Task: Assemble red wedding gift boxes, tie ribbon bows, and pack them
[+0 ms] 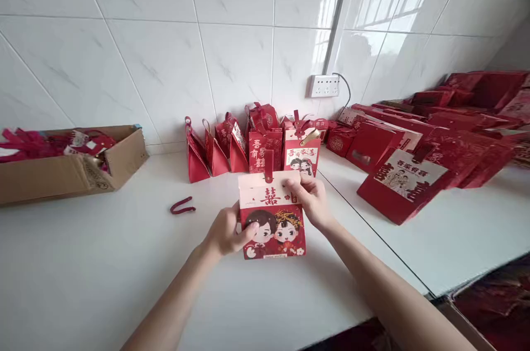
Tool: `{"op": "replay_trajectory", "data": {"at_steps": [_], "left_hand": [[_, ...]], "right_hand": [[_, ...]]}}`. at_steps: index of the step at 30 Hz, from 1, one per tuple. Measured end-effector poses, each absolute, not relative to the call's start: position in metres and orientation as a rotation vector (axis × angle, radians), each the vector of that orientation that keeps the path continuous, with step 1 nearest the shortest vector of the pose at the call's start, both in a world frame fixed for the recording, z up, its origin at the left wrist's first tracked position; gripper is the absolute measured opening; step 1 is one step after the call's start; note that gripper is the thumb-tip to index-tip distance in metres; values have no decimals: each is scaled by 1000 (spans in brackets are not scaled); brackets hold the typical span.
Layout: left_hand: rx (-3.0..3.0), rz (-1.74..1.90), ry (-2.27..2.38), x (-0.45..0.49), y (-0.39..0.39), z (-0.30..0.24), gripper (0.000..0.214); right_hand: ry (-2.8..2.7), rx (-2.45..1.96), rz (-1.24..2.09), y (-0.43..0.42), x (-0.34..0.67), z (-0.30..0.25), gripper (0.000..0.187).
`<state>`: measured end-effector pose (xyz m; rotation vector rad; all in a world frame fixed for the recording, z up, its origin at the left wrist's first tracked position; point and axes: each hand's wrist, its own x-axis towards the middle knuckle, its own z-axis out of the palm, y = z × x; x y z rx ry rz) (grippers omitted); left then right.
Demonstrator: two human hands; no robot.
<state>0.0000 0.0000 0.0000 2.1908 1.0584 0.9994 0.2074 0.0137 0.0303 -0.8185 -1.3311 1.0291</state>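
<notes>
A red and cream gift box printed with a cartoon couple stands on the white table in front of me. My left hand grips its lower left side, thumb across the printed front. My right hand pinches the box's upper right edge near the lid. A red strap tab sticks up from the lid's middle. A loose red strap lies on the table to the left of the box.
Several finished red boxes stand in a row against the tiled wall. A cardboard carton with red straps sits at the left. Flat red box blanks are piled on the right table. A wall socket hangs above.
</notes>
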Motion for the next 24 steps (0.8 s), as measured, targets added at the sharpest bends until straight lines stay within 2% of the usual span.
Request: {"op": "replay_trajectory", "data": {"at_steps": [7, 11, 14, 18, 22, 24], "left_hand": [[2216, 1088, 1108, 1, 6, 2, 29], [2294, 1180, 1025, -5, 12, -8, 34], [2266, 1097, 930, -4, 17, -16, 40], [2227, 900, 1255, 7, 19, -18, 31], [2305, 937, 1476, 14, 22, -21, 19], [2352, 976, 1529, 13, 26, -27, 17]], "right_hand": [[-1458, -816, 993, 14, 211, 33, 36], [-1896, -879, 610, -19, 230, 42, 22], [-1925, -970, 333, -68, 259, 43, 20], [-1363, -1292, 43, -145, 323, 35, 23], [-598, -1721, -428, -219, 406, 31, 35], [-458, -2054, -550, -250, 443, 32, 39]]}}
